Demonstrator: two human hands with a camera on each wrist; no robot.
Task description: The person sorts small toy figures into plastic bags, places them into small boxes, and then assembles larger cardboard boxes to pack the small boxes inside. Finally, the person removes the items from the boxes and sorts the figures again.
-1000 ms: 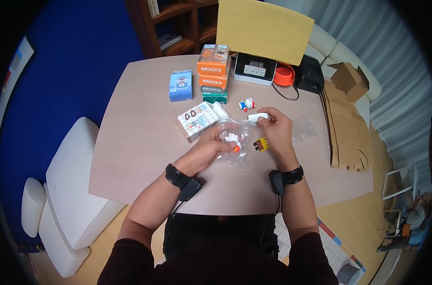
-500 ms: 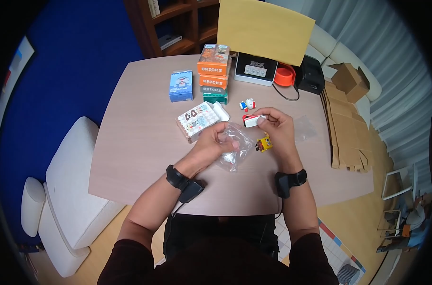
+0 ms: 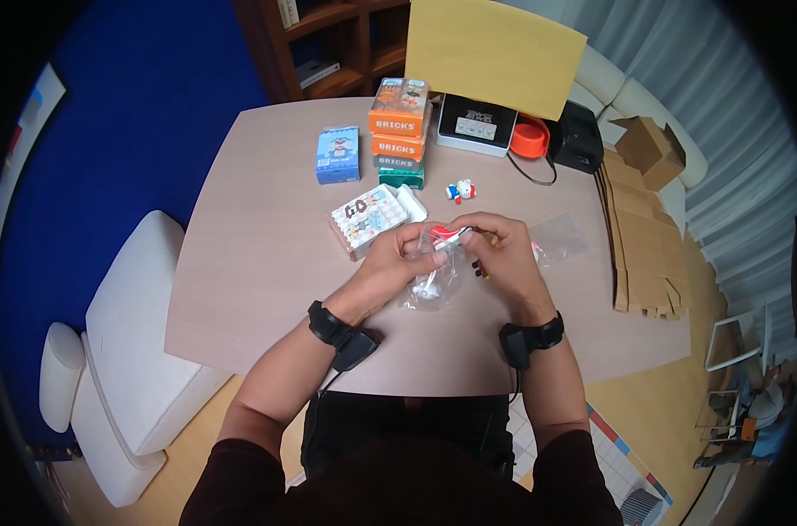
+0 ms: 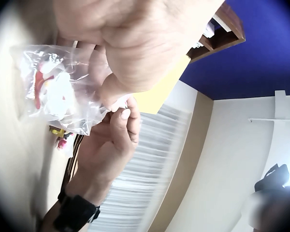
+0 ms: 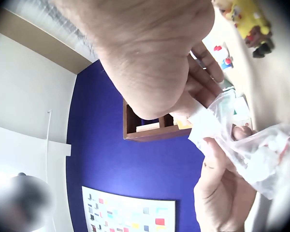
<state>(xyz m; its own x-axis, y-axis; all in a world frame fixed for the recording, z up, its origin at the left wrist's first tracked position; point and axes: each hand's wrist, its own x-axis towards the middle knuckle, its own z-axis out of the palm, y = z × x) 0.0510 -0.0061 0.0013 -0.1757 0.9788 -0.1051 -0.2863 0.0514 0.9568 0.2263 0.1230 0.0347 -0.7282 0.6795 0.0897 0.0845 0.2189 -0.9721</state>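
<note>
My left hand (image 3: 388,267) grips a clear plastic bag (image 4: 82,113) between thumb and fingers. Inside the bag lies a white toy figure (image 4: 60,94) with red parts. Close beside it, my right hand (image 3: 508,263) pinches a small white-and-red piece (image 3: 451,238) at the bag's upper edge, and the two thumbs nearly meet there. In the right wrist view this piece shows as a white flat shape (image 5: 203,126). A yellow toy figure (image 5: 251,21) is on the table below the right hand, which mostly hides it in the head view.
A white-and-blue figure (image 3: 460,191) lies beyond the hands. An opened patterned box (image 3: 363,219) sits left of it, near a blue box (image 3: 338,156) and stacked brick boxes (image 3: 398,123). Another clear bag (image 3: 563,241) lies at right, by flattened cardboard (image 3: 644,237).
My right hand has brought the white-and-red piece left and nearer, from beyond the bag to its upper edge. The left hand has turned the bag slightly and keeps its grip.
</note>
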